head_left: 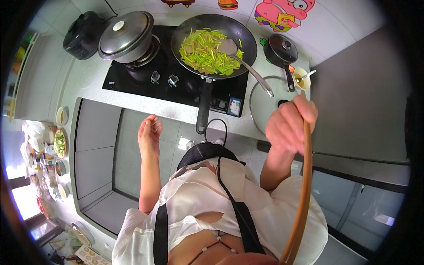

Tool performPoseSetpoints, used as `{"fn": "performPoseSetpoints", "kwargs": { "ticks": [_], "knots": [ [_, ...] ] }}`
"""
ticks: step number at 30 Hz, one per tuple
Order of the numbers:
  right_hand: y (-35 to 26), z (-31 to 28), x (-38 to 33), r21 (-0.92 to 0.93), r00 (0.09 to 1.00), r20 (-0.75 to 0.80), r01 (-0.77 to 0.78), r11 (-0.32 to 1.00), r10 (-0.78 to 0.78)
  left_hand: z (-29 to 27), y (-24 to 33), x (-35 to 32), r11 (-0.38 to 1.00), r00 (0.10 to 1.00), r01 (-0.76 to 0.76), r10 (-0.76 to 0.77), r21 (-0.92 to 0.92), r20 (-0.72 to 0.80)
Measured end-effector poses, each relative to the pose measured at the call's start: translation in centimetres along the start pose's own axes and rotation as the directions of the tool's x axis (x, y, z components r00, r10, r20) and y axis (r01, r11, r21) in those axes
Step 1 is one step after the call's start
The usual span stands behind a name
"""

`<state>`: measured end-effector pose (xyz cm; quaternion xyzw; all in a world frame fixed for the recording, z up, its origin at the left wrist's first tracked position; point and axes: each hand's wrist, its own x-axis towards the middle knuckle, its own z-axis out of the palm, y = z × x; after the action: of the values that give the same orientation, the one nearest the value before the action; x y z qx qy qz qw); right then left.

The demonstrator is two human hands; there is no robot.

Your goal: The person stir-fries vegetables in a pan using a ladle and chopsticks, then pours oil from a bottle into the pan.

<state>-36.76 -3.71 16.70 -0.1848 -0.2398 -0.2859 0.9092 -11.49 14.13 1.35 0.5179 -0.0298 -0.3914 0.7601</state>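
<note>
My right hand [291,123] is closed around a pair of long wooden chopsticks [304,185], whose lower part runs down toward my body and out at the picture's lower edge. My left hand [151,132] hangs in front of the counter edge, fingers loosely bent and nothing in them. Beyond both hands a black wok [249,44] sits on the right burner, its long handle pointing toward me. Chopped green stalks mixed with brownish pieces [205,53] lie in it. A metal spatula [251,70] rests in the wok with its handle over the right rim.
A lidded steel pot [128,35] stands on the left burner of the black gas stove [132,84], beside a dark rice cooker [83,35]. Right of the stove are a glass lid [265,108], a small lidded saucepan [281,51] and a bowl with a spoon [302,78]. Several dishes line the left counter.
</note>
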Motion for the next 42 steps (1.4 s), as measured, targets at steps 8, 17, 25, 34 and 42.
{"fn": "performPoseSetpoints", "kwargs": {
  "ticks": [8, 17, 25, 34, 42],
  "knots": [
    [-1.8, -0.9, -3.8, -0.493, 0.712, -0.557, 0.130, 0.860, -0.427, 0.3, 0.2, 0.4, 1.000, 1.000, 0.007, -0.007, 0.003, -0.001],
    [-1.8, -0.8, -3.7, -0.603, 0.706, -0.520, 0.094, 0.792, -0.481, 0.8, 0.3, 0.2, 0.999, 1.000, -0.004, 0.003, 0.032, 0.028],
    [-2.0, -1.2, -3.9, -0.624, 0.729, -0.484, 0.100, 0.775, -0.484, 0.7, 0.4, -0.2, 1.000, 1.000, -0.009, 0.009, 0.020, -0.002],
    [-2.2, -1.2, -3.8, -0.742, 0.730, -0.459, -0.003, 0.671, -0.505, 0.7, 0.2, -0.1, 1.000, 1.000, -0.013, 0.014, 0.011, -0.003],
    [-3.1, -2.5, -4.5, -0.750, 0.729, -0.464, -0.021, 0.661, -0.503, 1.0, 0.0, 0.1, 1.000, 1.000, -0.009, 0.009, 0.004, 0.003]
  ]
}}
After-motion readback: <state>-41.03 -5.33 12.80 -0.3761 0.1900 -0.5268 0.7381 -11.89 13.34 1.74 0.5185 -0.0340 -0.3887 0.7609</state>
